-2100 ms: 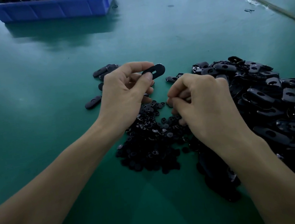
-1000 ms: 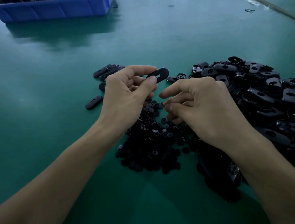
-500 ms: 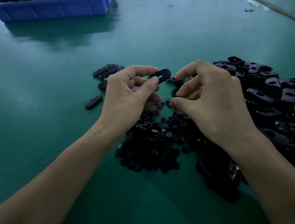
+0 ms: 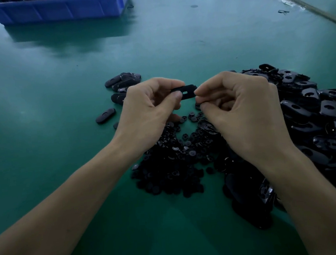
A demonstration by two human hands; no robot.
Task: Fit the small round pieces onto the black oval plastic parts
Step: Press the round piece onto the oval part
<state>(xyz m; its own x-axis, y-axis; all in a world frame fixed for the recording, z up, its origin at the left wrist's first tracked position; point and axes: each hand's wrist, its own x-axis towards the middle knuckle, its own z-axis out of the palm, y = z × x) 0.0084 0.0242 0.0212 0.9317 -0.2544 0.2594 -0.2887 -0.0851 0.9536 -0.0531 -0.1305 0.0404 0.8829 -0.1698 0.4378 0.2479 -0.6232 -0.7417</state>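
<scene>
Two hands: left hand [image 4: 147,113] and right hand [image 4: 241,110] meet above the green table [image 4: 57,76], fingertips almost touching
Left fingers: thumb and forefinger pinch the left end of one oval part [image 4: 186,92]; it is held level in the air, slot facing up
Right fingers: curled tight; thumb and forefinger seem to pinch a round piece [image 4: 198,104] at the oval's right end, though it is too dark to be sure
Handling: likely light, stiff, smooth plastic; the tiny round piece could slip, so take it by its rim with the fingertips; hold the oval by its ends, slot left free
Counts: one oval in hand; roughly half a dozen set-aside ovals [image 4: 122,82] on the left, one lying apart; round-piece heap [image 4: 170,167] and oval heap [image 4: 314,114] too many to count; one blue bin [image 4: 57,9] at the far edge
</scene>
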